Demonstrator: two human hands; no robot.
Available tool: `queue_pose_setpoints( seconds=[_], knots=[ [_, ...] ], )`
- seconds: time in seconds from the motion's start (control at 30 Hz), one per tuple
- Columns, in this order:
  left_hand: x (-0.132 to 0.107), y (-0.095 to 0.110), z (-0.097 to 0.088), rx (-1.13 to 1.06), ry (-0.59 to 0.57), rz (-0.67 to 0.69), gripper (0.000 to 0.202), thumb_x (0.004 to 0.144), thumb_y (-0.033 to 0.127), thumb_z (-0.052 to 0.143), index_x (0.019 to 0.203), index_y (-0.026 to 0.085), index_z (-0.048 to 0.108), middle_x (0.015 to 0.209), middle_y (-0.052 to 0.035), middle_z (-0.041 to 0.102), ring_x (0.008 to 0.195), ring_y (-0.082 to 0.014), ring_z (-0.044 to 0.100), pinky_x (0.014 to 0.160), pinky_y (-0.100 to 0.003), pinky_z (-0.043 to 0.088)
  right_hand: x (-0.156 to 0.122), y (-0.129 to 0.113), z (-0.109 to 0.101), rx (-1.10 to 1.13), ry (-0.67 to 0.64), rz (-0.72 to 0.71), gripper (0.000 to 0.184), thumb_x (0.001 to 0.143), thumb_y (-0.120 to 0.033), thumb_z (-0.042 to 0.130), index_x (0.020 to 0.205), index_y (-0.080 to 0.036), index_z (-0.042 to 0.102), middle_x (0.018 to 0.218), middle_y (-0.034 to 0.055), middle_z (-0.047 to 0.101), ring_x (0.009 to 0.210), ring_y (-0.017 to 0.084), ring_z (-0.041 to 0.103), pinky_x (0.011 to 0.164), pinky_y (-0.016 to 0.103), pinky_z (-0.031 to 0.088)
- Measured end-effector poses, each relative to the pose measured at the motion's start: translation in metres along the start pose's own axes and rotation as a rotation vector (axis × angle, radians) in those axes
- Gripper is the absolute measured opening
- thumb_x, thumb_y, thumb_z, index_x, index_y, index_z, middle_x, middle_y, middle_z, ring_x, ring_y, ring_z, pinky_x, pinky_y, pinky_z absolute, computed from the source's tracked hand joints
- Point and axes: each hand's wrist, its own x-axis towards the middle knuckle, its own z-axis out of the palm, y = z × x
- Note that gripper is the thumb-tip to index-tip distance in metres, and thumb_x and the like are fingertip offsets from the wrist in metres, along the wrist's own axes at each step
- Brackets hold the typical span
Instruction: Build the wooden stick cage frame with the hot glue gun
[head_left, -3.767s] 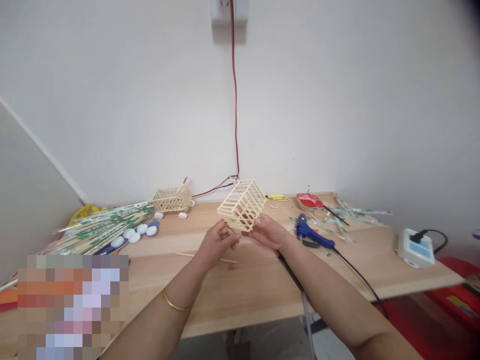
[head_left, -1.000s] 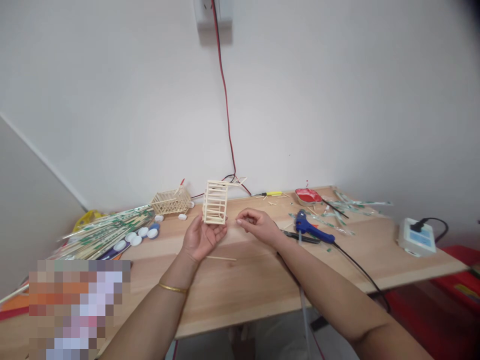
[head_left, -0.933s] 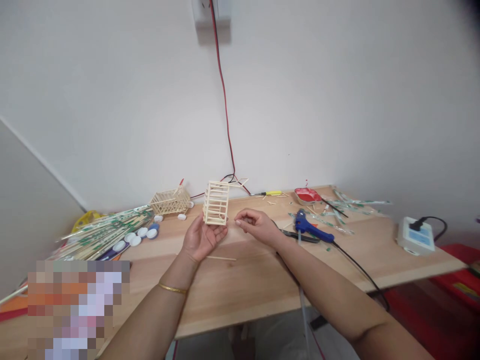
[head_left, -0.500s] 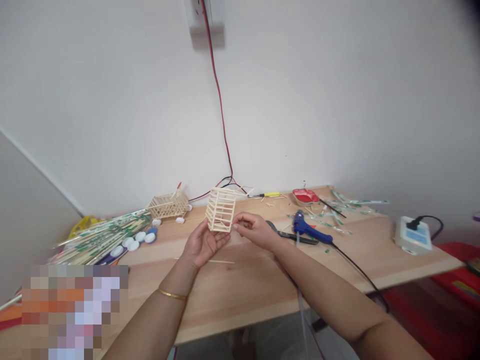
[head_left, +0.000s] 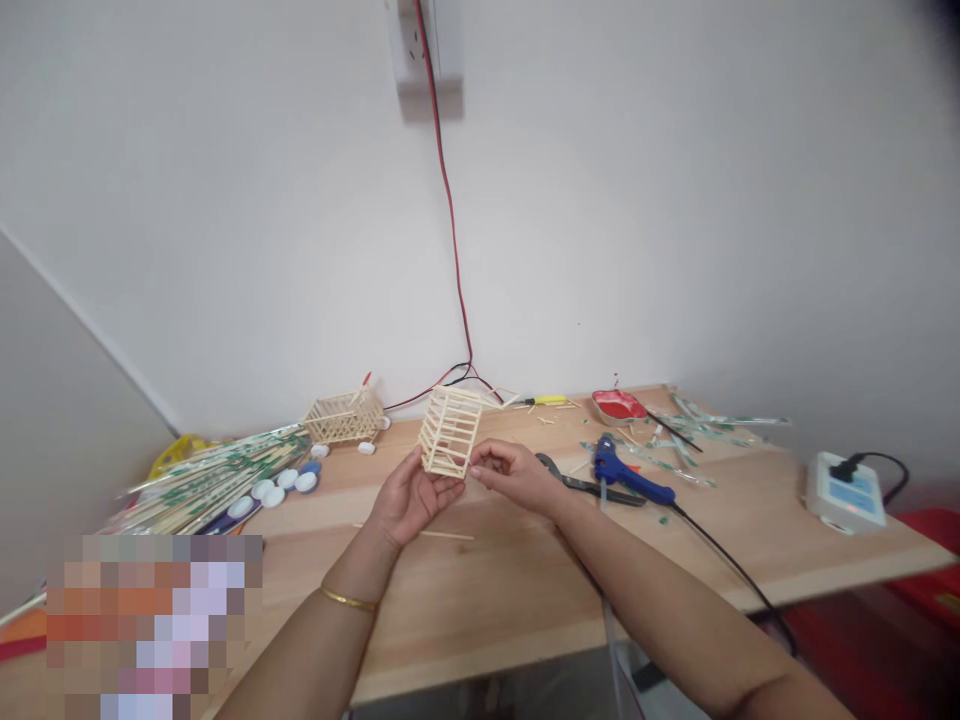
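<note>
A small cart-shaped frame of thin wooden sticks [head_left: 452,430] is held up above the table, tilted, with a handle-like loop at its upper right. My left hand [head_left: 411,497] supports it from below and the left, thumb against its side and fingers under its base. At the lower right corner, my right hand [head_left: 514,475] has its fingers curled in a pinch on the frame. A loose stick [head_left: 448,536] lies on the table below my left hand. Behind to the left stands a similar stick cart [head_left: 345,415] with white caps by its base.
Bundled sticks [head_left: 217,470] and bottle caps [head_left: 273,495] lie left. On the right are a blue glue gun [head_left: 634,475], black scissors [head_left: 592,485], a red-stained dish [head_left: 619,405], plastic wrappers [head_left: 720,425] and a power strip [head_left: 844,490]. A yellow-handled tool [head_left: 550,400] lies near the wall.
The view has shifted slightly, so everything sits a little lower and further right. The stick frame leans a bit more; both hands keep nearly the same places on it.
</note>
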Motion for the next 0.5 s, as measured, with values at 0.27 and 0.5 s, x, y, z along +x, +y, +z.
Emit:
queue_pose_setpoints(
  seconds=[0.27,0.5],
  knots=[
    [0.000,0.007,-0.004,0.037,0.012,0.046,0.033,0.087,0.035,0.050,0.112,0.015,0.054,0.099,-0.0109,0.068,0.082,-0.0191,0.066,0.077,-0.035,0.053,-0.003,-0.008,-0.004,-0.212,-0.076,0.016,0.021,0.079,-0.036,0.059,0.083,-0.016,0.063,0.072,0.0006,0.058,0.062,0.011,0.049,0.058,0.022,0.039],
    [0.001,0.018,-0.018,0.194,0.101,0.164,0.032,0.084,0.031,0.057,0.112,0.017,0.055,0.100,-0.0087,0.068,0.083,-0.0181,0.066,0.076,-0.034,0.053,-0.009,-0.018,-0.013,-0.314,-0.229,-0.016,0.023,0.077,-0.037,0.062,0.071,-0.015,0.062,0.055,-0.0036,0.051,0.050,0.008,0.043,0.048,0.019,0.034]
  ],
)
